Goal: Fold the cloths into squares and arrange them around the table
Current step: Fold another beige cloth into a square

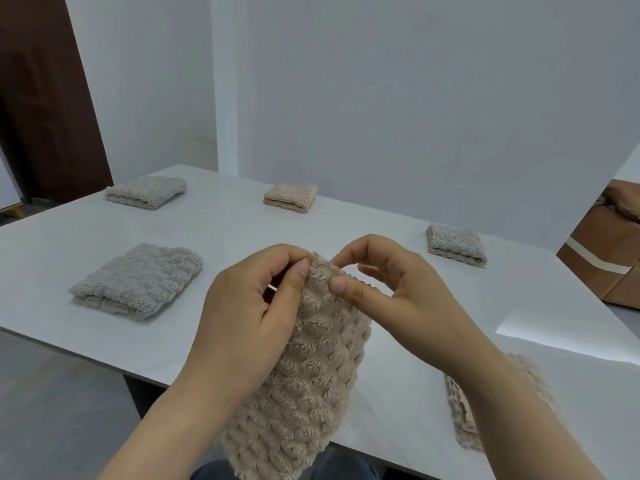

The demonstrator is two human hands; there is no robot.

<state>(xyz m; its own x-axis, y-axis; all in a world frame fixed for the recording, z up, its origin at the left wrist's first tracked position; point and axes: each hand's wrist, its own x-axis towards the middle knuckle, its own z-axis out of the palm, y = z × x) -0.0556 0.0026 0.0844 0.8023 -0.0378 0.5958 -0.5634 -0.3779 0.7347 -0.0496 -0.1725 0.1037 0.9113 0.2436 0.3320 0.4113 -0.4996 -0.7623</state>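
My left hand and right hand pinch the beige cloth's top edge above the desk.

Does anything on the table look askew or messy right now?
Mostly tidy. The near-left grey cloth looks loose, its layers uneven. The near-right beige cloth, partly hidden by an arm, lies by the table edge with ruffled layers. Left hand and right hand pinch the held beige cloth.

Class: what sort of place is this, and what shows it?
Likely a plain, sparsely furnished indoor room: bare white wall, a white table with folded cloths set around it, and a taped cardboard box beside it.
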